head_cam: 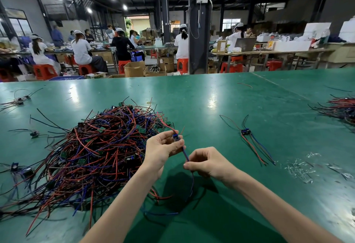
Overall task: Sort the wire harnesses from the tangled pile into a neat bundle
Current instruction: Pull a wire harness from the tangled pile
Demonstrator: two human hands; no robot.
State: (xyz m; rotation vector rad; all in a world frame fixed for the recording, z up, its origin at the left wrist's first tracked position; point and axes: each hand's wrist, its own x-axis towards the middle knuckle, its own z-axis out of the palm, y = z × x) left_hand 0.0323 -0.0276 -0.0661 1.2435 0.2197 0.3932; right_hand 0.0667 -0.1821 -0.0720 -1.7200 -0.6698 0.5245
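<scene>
Where the hands meet: the left grip (163, 148) is closed in a pinch on the blue connector block of one wire harness (175, 138), held up above the counter (211, 98) just right of the pile.
Right grip (207, 163): closed on the same harness's blue leads a little below the block, thumb against forefinger. It seems placed to slide down the leads and straighten them.
Harness tails: they hang from the right grip and trail on the counter toward the person. A red lead at the top appears to run back to the pile, so the harness may not be fully free.
Tangled pile (99, 146): red, blue and black leads with small green boards, heaped left of the hands, within easy reach of the left grip.
Neat bundle (247, 134): a few harnesses lie together to the right, blocks side by side and leads running roughly one way. This is likely where the held one goes.
Strays (34, 134): single harnesses lie apart near the left edge.
Stage: early, judging by the large pile and small bundle.
Risk: a hard pull could drag neighbouring leads out with the harness.
</scene>
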